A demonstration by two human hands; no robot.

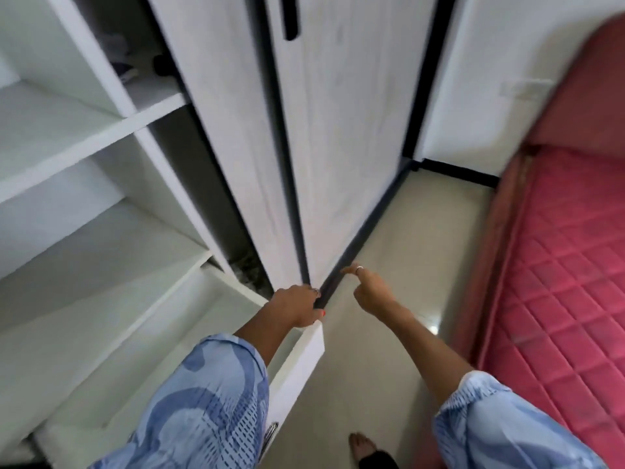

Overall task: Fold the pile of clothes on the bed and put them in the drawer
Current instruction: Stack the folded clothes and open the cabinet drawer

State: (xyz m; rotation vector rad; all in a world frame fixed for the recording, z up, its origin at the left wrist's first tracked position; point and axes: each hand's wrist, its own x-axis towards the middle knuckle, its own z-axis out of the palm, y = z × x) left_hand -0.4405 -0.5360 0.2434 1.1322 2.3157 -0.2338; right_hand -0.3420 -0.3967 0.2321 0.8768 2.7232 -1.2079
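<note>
While gripping drawer [297, 363] front's top corner: left hand [297, 308] curled | drawer pulled out, long axis toward floor-right | right hand [367, 291] empty, forefinger extended.

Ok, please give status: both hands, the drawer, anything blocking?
Left hand grips sliding wardrobe door edge. Right hand open, pointing. White pulled-out drawer open, no clothes seen inside.

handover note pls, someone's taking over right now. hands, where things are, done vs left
Left hand: fingers curled on the edge of the sliding wardrobe door, above the open drawer.
Right hand: free, forefinger pointing at the door's bottom edge, holding nothing.
Mattress: the visible part shows no clothes.
Drawer contents not visible.
Done: cannot confirm from this view.
Left: check the bed for unfolded clothes, then close the drawer.
</note>
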